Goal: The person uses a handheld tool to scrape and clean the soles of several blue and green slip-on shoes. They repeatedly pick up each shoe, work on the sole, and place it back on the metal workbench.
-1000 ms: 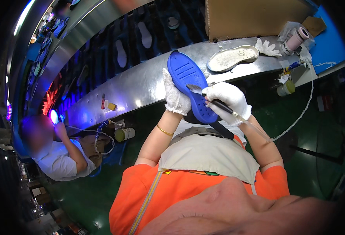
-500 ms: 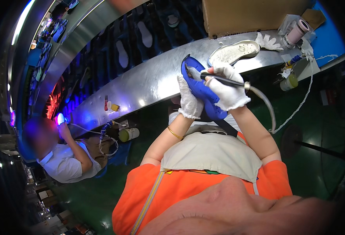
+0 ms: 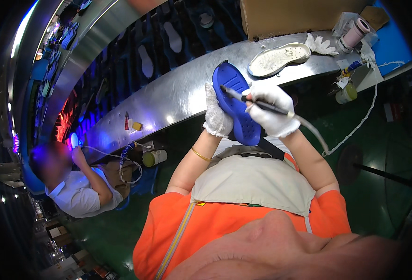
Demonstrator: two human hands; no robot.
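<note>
A blue shoe sole (image 3: 236, 102) is held up in front of me, its studded side facing me. My left hand (image 3: 216, 116), in a white knit glove, grips the sole from its left edge. My right hand (image 3: 271, 109), also gloved, holds a thin black pen-like tool (image 3: 257, 103) with its tip resting on the upper part of the sole. A grey hose runs from the tool's rear down to the right.
A long metal bench (image 3: 178, 93) curves across the view. On it lie a white sole (image 3: 278, 58), a spare white glove (image 3: 320, 45), a pink roll (image 3: 353, 35) and a cardboard box (image 3: 294, 16). A seated person in a white shirt (image 3: 82, 191) works at lower left under purple light.
The sole has been turned more upright and shifted slightly left. The tool tip moved from the sole's lower part up to its upper part.
</note>
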